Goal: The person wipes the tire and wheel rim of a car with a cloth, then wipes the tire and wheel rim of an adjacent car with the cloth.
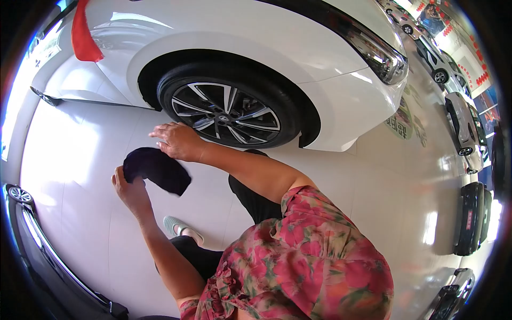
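A dark, almost black folded cloth (pixel 154 169) hangs in the air, bent in a curve. My left hand (pixel 130 193) is closed on its left end, with the thumb and fingers at the edge. Over the cloth's upper edge is my right hand (pixel 180 142), fingers stretched out and slightly apart; whether it touches the cloth is hard to make out. Just beyond my right hand stands a car wheel (pixel 226 116) with a black and silver rim and black tire. It sits under the arch of a white car (pixel 224 26).
A red ribbon (pixel 85 34) hangs on the white car's side. Below me is a pale tiled floor (pixel 320 170), with my foot in a light green shoe (pixel 181 228) on it. A dark car (pixel 48 250) stands at lower left. Several other cars line the right side.
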